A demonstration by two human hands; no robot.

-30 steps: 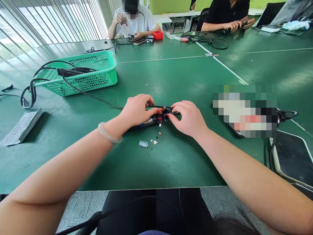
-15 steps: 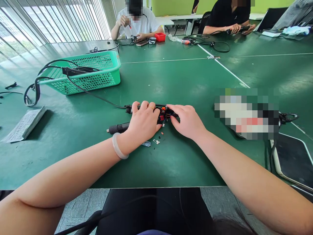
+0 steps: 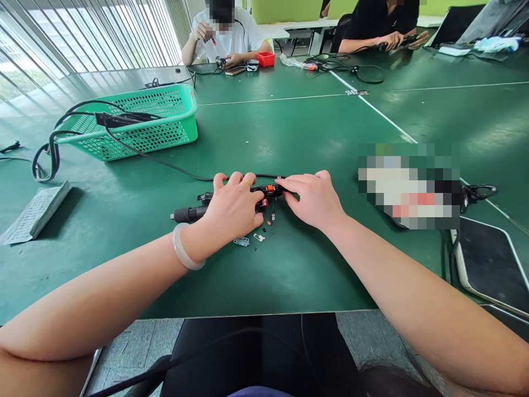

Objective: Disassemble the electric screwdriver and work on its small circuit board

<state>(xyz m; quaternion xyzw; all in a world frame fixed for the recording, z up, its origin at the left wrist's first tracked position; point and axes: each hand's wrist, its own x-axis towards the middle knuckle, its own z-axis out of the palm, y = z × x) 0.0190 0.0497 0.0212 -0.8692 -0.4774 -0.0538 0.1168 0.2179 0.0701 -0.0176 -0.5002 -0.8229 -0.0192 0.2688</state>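
Left hand (image 3: 235, 205) curls over a black tool (image 3: 188, 214), my right hand (image 3: 313, 198) pinches its end, mid-frame; green table (image 3: 289, 281) leaves room down to its bottom edge.

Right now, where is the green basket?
In the head view, the basket stands left on the table, beyond the left hand's fingers, black cables draped over its rim.
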